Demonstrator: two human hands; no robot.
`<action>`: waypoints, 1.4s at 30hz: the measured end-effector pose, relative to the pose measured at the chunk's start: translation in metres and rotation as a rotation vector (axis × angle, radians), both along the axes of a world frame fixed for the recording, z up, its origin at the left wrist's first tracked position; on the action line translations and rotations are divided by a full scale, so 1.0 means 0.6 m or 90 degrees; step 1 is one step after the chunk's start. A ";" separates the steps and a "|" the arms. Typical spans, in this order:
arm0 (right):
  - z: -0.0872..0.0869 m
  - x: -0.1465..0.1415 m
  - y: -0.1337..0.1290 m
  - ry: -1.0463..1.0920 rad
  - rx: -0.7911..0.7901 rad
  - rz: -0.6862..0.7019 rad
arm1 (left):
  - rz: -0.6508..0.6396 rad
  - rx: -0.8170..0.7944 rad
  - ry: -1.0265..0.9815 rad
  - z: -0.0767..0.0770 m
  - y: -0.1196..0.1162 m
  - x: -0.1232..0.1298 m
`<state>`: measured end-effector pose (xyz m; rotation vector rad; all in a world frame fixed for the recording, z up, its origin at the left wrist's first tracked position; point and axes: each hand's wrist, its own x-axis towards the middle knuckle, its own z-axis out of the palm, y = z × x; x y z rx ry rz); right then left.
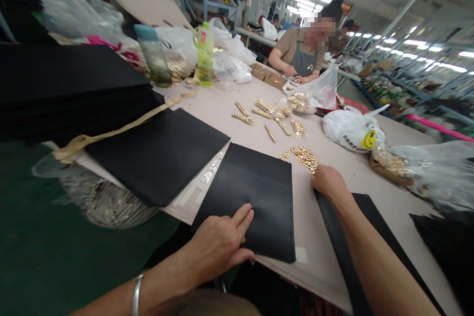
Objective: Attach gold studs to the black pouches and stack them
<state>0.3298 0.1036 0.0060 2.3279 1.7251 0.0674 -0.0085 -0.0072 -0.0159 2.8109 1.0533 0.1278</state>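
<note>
My left hand (pixel 227 237) rests on the lower part of a black panel (pixel 259 192), its fingers stretched out and the thumb near the table's front edge. At the pile of small gold rings (pixel 304 157), my right hand (pixel 328 180) has its fingers bent together; whether a ring is between the fingertips is too small to tell. Under the right forearm lies another black panel (pixel 374 217). A further black panel (pixel 159 153) lies to the left. Beyond the pile are short rows of gold pieces (pixel 242 118) on the table (pixel 229 98).
Black sheets (pixel 66 69) are stacked at the left, with a tan strip (pixel 126 131) beside them. A green bottle (pixel 205 57) and a grey-green bottle (pixel 153 57) stand behind. Plastic bags (pixel 351 128) lie right. A person (pixel 301 52) works across the table.
</note>
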 end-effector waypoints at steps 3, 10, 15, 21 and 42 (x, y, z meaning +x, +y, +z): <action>-0.001 -0.014 -0.006 0.000 0.007 -0.015 | -0.004 0.005 -0.016 -0.001 -0.001 -0.001; 0.023 -0.008 -0.035 0.128 0.010 -0.024 | 0.000 0.012 -0.034 -0.011 -0.002 -0.003; 0.019 -0.069 -0.081 0.602 0.017 -0.042 | 0.000 0.011 -0.041 -0.016 -0.004 -0.003; -0.002 -0.202 -0.127 0.901 -0.053 -0.003 | 0.005 0.023 -0.026 -0.011 -0.005 -0.002; 0.014 -0.259 -0.092 0.536 -0.169 0.161 | -0.004 -0.012 -0.046 -0.013 -0.006 -0.004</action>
